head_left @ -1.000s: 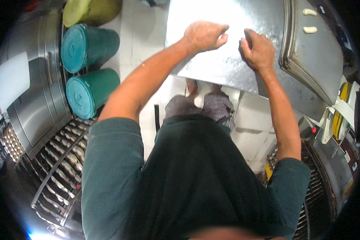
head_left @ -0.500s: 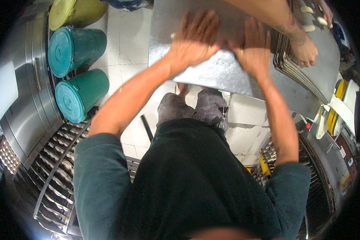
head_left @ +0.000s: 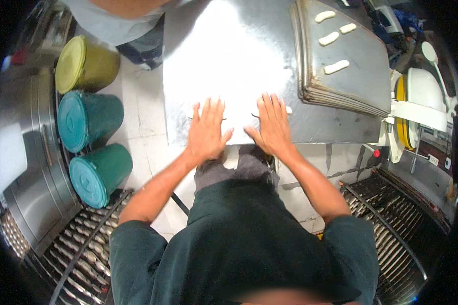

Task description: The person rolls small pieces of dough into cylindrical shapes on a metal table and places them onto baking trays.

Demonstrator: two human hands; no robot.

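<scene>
Both palms are down on a shiny metal worktable (head_left: 229,66), fingers stretched out. Under the fingers of my left hand (head_left: 206,129) lies a small pale dough roll (head_left: 224,117), its ends peeking out at either side. My right hand (head_left: 275,124) presses flat on a second dough roll (head_left: 289,110), which also shows only at its ends. Neither hand grips anything. To the right, a stack of metal baking trays (head_left: 364,56) sits on the table, with several short dough rolls (head_left: 336,67) spaced apart on the uppermost one.
Another person in a white garment (head_left: 112,25) is at the far left of the table. Lidded teal bins (head_left: 89,119) and a yellow bin (head_left: 86,63) line the left. White-and-yellow equipment (head_left: 417,101) stands right of the table. Racks (head_left: 392,223) flank me on both sides.
The view has shifted, showing more of the table and trays. The other person's arm is gone from over the tray stack. My hands now rest on two dough rolls near the table's front edge.
</scene>
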